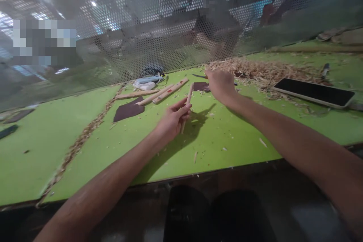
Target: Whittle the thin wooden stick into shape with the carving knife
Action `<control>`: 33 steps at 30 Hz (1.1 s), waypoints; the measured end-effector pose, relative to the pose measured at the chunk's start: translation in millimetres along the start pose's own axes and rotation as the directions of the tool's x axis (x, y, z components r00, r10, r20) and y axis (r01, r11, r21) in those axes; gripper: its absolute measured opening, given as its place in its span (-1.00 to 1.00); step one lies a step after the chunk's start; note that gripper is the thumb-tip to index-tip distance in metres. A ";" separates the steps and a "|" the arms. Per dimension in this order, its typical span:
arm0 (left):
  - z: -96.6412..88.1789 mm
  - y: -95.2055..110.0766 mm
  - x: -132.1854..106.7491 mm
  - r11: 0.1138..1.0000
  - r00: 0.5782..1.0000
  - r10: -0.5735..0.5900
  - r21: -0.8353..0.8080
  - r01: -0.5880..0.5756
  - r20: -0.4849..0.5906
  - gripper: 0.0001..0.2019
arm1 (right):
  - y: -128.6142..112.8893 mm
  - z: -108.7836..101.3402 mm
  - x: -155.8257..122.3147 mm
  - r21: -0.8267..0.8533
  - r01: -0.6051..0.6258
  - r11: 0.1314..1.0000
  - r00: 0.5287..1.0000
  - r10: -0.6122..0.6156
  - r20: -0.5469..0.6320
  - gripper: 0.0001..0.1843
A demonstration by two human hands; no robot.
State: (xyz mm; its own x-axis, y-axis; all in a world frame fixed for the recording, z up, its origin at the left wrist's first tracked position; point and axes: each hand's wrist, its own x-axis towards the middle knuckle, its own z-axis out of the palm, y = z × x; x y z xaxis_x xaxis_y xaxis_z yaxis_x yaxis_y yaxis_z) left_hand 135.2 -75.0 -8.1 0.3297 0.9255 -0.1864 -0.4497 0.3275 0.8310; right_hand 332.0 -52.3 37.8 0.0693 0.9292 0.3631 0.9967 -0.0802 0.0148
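Observation:
My left hand [177,115] is closed around a thin, pale wooden stick [190,96], held tilted above the green tabletop. Farther forward, my right hand [222,85] is curled over a knife; the knife's narrow blade [200,76] points left from beneath the fingers, and most of its handle is hidden. Close to the right hand lies a small dark brown sheet, seemingly sandpaper [200,86]. Left of my hands, a larger brown sheet [129,110] lies under the end of a wooden strip [155,95]. Beside it rests a flat wooden piece with red marks [171,90].
A heap of wood shavings [255,72] spreads along the back right. A phone [314,91] lies at the right, by the shavings. Cables and a pale blue item [149,79] sit near the perforated screen [159,45]. Shavings fill a seam [85,136] between table panels.

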 end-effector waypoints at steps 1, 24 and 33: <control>0.5 0.9 0.7 1.000 1.000 -0.007 -0.019 0.007 -0.004 -0.68 | -7.3 -0.4 -3.2 0.001 0.041 0.999 0.999 -0.041 0.011 -0.45; 5.7 4.9 -0.9 0.995 1.000 -0.004 -0.100 0.002 -0.029 -0.76 | -48.9 16.1 -14.7 -0.207 0.205 0.957 0.979 -0.201 0.039 -0.53; 5.0 5.9 -2.6 0.998 1.000 -0.009 -0.059 0.008 -0.029 -0.76 | -47.6 20.5 -12.2 -0.156 0.211 0.965 0.977 -0.204 0.058 -0.55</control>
State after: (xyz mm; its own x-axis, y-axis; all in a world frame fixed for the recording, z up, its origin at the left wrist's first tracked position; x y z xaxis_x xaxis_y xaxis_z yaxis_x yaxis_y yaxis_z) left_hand 135.8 -76.4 0.0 0.3100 0.9275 -0.2089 -0.4953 0.3452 0.7972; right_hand 284.6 -52.4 13.6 -0.1330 0.9453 0.2978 0.9697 0.0620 0.2363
